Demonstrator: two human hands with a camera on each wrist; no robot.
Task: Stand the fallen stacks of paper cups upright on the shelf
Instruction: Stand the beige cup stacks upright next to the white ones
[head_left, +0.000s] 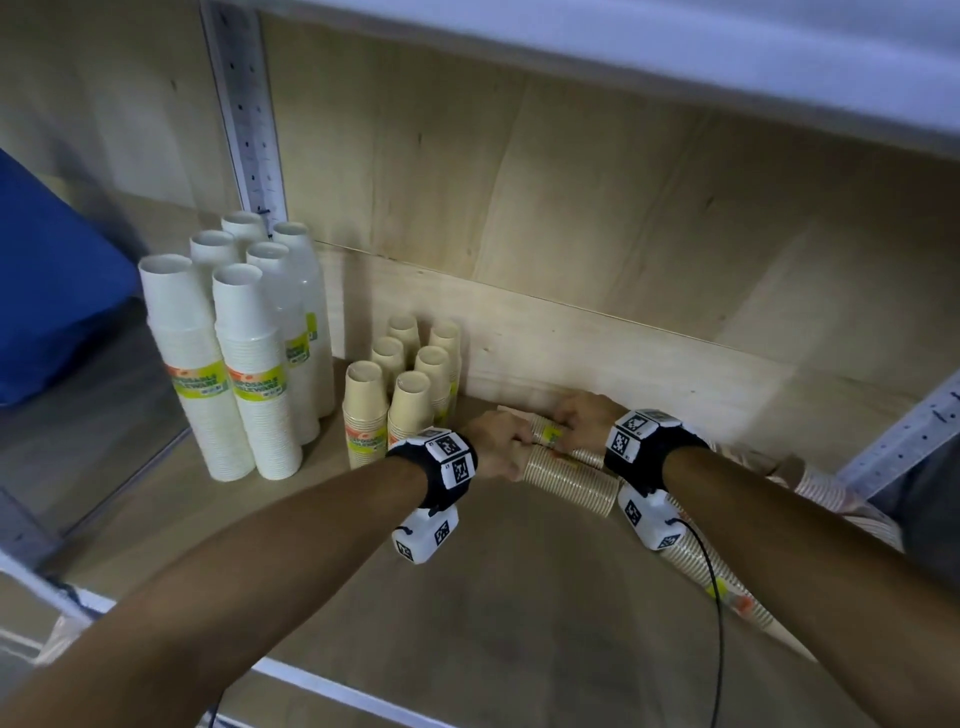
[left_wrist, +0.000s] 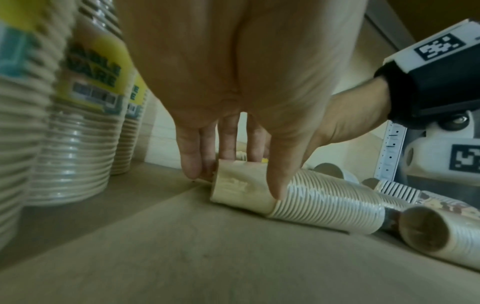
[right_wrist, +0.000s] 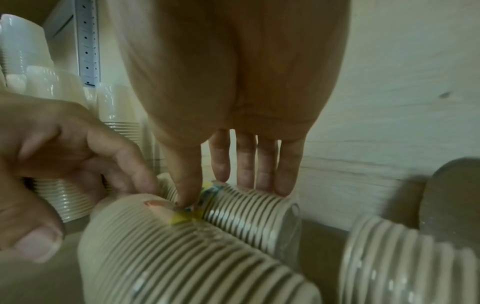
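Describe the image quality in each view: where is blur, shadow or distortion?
Head view: dim, arms stretched by the wide angle, shelf floor in shadow. Left wrist view: standing stacks at left smeared by blur, fallen stack sharper. Right wrist view: soft overall, nearest fallen cups blurred.

Matt plywood shelf (head_left: 519, 571), ribbed paper cup stacks (head_left: 569, 480) seemingly in glossy plastic wrap.
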